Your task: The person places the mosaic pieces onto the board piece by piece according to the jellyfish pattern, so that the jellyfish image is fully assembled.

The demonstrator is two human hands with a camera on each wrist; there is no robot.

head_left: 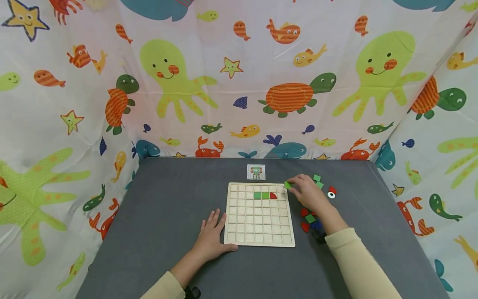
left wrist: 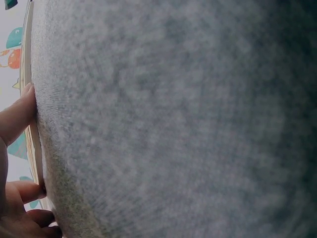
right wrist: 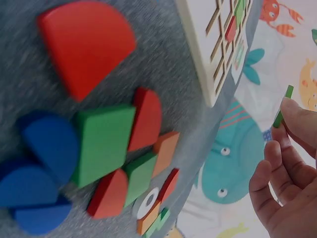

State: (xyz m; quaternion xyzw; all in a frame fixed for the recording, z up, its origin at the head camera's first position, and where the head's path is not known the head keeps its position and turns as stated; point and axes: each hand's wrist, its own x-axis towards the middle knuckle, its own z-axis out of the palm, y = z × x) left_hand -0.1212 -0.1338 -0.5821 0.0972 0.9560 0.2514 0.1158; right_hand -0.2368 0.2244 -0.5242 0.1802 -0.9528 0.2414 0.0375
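Note:
A wooden grid board [head_left: 246,229] lies on the grey table, with two green square tiles [head_left: 261,195] and a red quarter-circle tile [head_left: 273,195] in one row near its far edge. My right hand [head_left: 307,192] pinches another green square tile [head_left: 287,185] between thumb and fingertips, at the board's far right corner; the right wrist view shows this tile [right wrist: 283,106] edge-on, raised above the table. My left hand [head_left: 211,241] rests at the board's near left corner, thumb along the front edge and fingers by the left side. In the left wrist view, the thumb [left wrist: 20,114] touches the board's edge.
Right of the board lie loose tiles: red pieces [right wrist: 86,44], blue pieces [right wrist: 49,144], green squares [right wrist: 106,144] and a white ring [right wrist: 146,202]. A small printed pattern card [head_left: 256,172] lies beyond the board. A sea-animal curtain [head_left: 239,83] stands behind the table.

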